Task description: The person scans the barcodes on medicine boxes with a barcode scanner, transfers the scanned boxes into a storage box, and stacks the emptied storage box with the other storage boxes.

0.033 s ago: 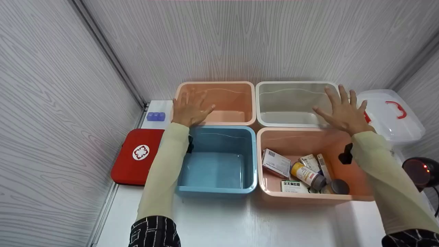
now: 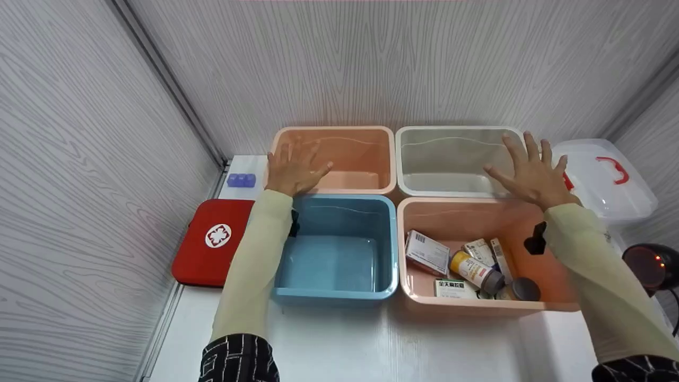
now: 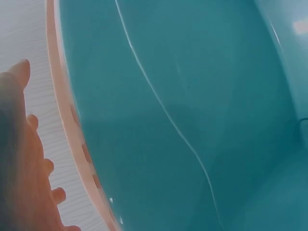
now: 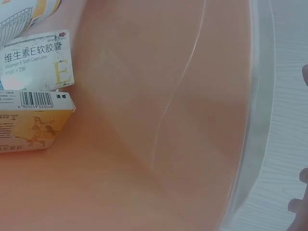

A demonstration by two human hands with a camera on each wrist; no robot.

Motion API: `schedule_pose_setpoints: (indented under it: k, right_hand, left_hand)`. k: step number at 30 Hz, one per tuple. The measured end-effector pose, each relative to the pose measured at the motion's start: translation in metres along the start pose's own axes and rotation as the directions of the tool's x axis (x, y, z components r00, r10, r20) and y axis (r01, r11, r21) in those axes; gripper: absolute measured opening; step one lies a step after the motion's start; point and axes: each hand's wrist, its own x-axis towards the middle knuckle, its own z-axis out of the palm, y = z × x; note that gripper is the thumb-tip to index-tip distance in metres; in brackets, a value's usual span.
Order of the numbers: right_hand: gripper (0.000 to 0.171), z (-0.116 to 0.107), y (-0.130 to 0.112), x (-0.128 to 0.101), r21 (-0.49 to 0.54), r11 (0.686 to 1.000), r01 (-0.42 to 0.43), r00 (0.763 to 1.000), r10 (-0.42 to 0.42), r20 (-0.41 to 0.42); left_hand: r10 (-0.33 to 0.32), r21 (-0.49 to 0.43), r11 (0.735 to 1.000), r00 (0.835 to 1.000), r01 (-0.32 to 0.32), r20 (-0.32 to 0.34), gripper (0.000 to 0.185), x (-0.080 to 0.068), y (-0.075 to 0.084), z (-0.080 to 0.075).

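My left hand (image 2: 293, 172), fingers spread, hovers over the left part of the back orange bin (image 2: 345, 151). My right hand (image 2: 533, 175) is spread too, above the right end of the grey-white bin (image 2: 451, 146). Neither hand holds anything. Below the left forearm stands a blue bin (image 2: 334, 293). Under the right wrist, the front orange bin (image 2: 456, 212) contains a yellow-and-white bottle (image 2: 471, 267) with a dark cap, several medicine boxes (image 2: 428, 252) and another dark lid (image 2: 525, 289). In the right wrist view, a Vitamin E soft capsules box (image 4: 36, 62) lies in it.
A red first-aid case (image 2: 204, 260) with a white emblem lies at the left, partly behind the left sleeve. Behind it sits a small purple pill box (image 2: 241, 180). At the right are a clear lidded box (image 2: 604, 180) with red handle and a black device (image 2: 650, 265).
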Motion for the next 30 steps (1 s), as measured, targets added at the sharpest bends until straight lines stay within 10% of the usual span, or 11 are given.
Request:
schedule_pose_setpoints:
  k: [17, 30]
  right_hand:
    - [0.093, -0.015, -0.028, -0.017, 0.035, 0.989, 0.145, 0.988, -0.143, -0.063]
    - [0.090, -0.001, -0.061, -0.043, 0.107, 0.913, 0.394, 0.917, -0.398, 0.014]
  left_hand:
    - [0.183, -0.053, 0.981, 0.982, -0.186, -0.050, 0.075, -0.016, 0.035, -0.012]
    - [0.349, -0.019, 0.937, 0.936, -0.349, 0.034, 0.076, -0.049, 0.094, -0.011]
